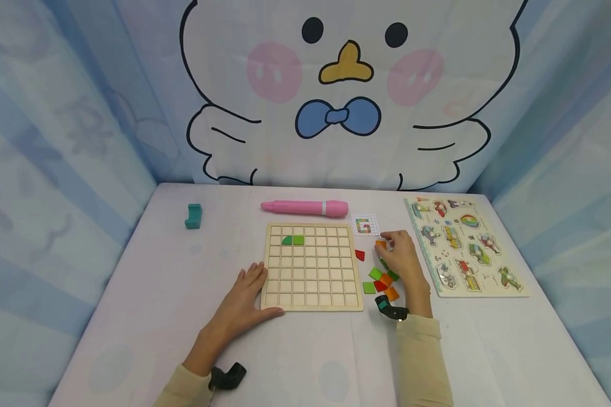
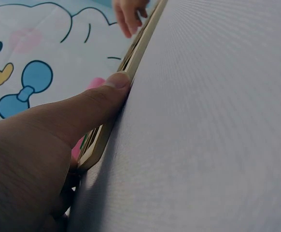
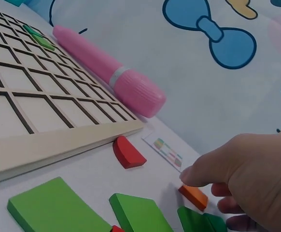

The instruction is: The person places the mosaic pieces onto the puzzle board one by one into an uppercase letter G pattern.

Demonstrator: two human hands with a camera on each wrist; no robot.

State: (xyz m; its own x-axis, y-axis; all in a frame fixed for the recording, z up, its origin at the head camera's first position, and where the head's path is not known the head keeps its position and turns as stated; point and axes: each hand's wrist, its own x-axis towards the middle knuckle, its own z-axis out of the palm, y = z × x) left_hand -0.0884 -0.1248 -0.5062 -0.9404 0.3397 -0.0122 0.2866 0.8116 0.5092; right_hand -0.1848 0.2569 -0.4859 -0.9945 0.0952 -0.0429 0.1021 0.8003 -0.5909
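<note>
A wooden grid board lies in front of me. A dark green piece with a curved corner and a light green square tile sit side by side in its upper left cells. My left hand rests at the board's front left corner, fingers straight along the left side; in the left wrist view the thumb presses the front edge. Right of the board, my right hand pinches an orange tile between thumb and curled fingers, low over the table. Dark green pieces lie right beside those fingers.
Loose green, orange and red tiles lie right of the board, with a red curved piece nearer it. A pattern card, pink pen-like stick, teal block and picture puzzle board lie around.
</note>
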